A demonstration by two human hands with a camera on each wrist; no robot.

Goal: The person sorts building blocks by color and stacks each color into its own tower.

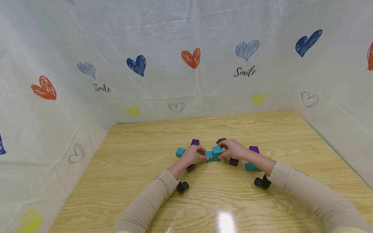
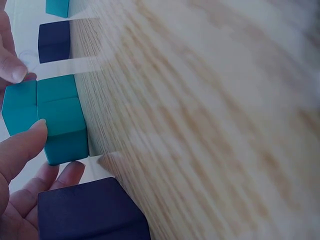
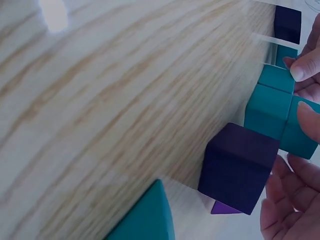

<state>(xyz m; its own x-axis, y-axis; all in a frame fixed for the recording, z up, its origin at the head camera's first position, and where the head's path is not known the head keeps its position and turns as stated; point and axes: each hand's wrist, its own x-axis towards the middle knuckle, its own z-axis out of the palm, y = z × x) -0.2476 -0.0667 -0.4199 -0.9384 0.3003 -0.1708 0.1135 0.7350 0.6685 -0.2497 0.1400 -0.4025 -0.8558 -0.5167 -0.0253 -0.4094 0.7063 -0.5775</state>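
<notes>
Two teal cubes sit side by side on the wooden table, and a third teal cube [image 1: 217, 149] rests on the right-hand one. My left hand [image 1: 193, 156] pinches the lower left teal cube [image 1: 209, 156], its thumb on the near face and its fingers behind. Thumb and fingers of my right hand [image 1: 233, 150] grip the upper cube from the right; the right wrist view shows that cube [image 3: 299, 131] flush over the lower right cube [image 3: 267, 109]. A dark cube [image 2: 92, 212] lies close by my left fingers, and another dark cube [image 3: 240, 167] stands beside my right hand.
Left of the hands are a teal block [image 1: 180, 152] and a purple block [image 1: 195, 142]. Behind the right hand lies a dark maroon block [image 1: 221, 140]. Farther right are a purple block [image 1: 254, 149] and a teal wedge-like block [image 1: 252, 167]. A heart-printed sheet [image 1: 215, 87] hangs behind the table.
</notes>
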